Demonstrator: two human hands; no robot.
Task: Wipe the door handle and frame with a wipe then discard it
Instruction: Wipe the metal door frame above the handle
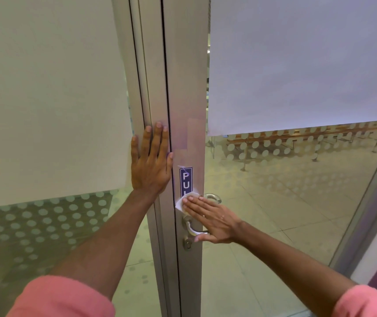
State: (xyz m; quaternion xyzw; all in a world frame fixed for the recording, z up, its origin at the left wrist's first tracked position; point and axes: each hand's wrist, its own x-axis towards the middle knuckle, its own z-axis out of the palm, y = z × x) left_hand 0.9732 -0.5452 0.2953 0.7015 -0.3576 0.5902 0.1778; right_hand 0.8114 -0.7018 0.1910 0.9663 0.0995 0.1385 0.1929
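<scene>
The glass door (297,179) filled the right of the view, its upper pane frosted and its lower part dotted, and a matching glass panel (46,110) stood to the left. Between them ran the grey metal frame (183,76), upright from top to bottom. The left hand (151,165) lay flat against the frame's left post, fingers stretched out, close together and pointing up, holding nothing. The right hand (212,219) lay flat and open too, its fingers (194,203) extended leftward and pressing the white wipe (181,203) against the frame; the wipe sat under the fingertips, poking out beyond them to the left and covering the bottom of a blue PULL sticker (185,179). The curved metal handle (192,228) showed just below and behind that hand, with a keyhole (187,244) under it. Both forearms came from pink sleeves (64,298). Through the glass lay a pale tiled floor (274,225) and benches (308,136) farther off.
</scene>
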